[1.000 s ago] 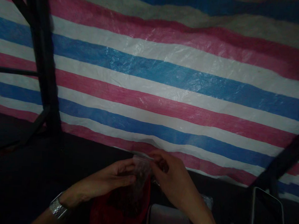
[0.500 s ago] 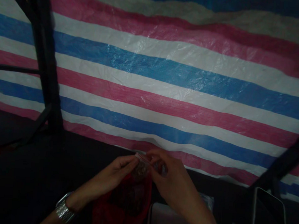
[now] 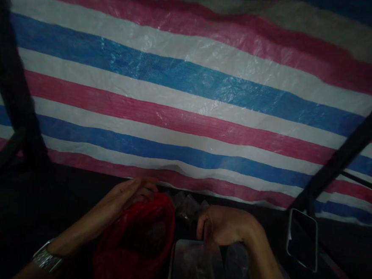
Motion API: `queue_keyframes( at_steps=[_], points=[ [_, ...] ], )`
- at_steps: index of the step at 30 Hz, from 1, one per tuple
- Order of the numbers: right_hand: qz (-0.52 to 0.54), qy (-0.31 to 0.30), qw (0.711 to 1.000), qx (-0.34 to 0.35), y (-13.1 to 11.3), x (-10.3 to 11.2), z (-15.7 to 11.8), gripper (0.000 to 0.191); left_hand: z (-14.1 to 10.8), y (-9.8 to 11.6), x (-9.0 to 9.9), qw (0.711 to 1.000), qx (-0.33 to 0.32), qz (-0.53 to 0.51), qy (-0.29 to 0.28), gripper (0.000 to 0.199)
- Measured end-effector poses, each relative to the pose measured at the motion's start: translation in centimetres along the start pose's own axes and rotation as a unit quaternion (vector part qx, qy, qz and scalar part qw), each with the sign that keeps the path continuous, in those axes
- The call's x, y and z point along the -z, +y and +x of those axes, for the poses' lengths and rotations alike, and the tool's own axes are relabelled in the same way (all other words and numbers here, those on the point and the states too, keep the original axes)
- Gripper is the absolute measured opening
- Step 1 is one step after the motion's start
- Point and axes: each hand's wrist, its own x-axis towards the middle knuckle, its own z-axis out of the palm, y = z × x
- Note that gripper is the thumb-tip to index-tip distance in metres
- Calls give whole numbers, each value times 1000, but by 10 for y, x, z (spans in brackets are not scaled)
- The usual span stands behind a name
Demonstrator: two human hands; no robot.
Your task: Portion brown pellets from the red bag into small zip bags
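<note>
My left hand (image 3: 134, 195) lies at the upper rim of a red plastic bag (image 3: 132, 263), its fingers loosely bent and apart with nothing seen in them. Dark contents inside the bag are too dim to name. To the right, my right hand (image 3: 226, 227) is bent down over a grey rectangular box (image 3: 178, 244). Its fingers are pinched at the top of a small clear plastic bag (image 3: 200, 266) with pale contents, which hangs down over the box. Several small clear bags (image 3: 186, 208) with contents lie between the hands, near the sheet.
A striped plastic sheet (image 3: 187, 114) hangs behind the dark surface. Dark frame posts (image 3: 14, 85) stand left and right. A phone (image 3: 302, 239) lies at the right. More clear plastic (image 3: 237, 262) lies beside the box, under my right forearm.
Both hands were together at a small clear bag above the red bag; now they are apart. My right hand has moved down over the box. The view has swung right.
</note>
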Motion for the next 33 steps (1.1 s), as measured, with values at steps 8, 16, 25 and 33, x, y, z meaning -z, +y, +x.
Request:
queue_keyframes(
  at_steps=[8,16,25,33],
  points=[
    [3,99,995,1,10,8,-14,25,3,-3,2,1000,1,-12,-3,57],
    [-4,108,994,5,5,11,-28,25,2,-2,2,1000,-12,-18,-9,52],
    [-18,85,996,19,-3,8,-28,32,-5,5,-3,1000,-13,-23,-4,44],
    [-39,67,997,28,-6,5,-22,35,-6,5,-2,1000,-17,-21,-9,40]
  ],
)
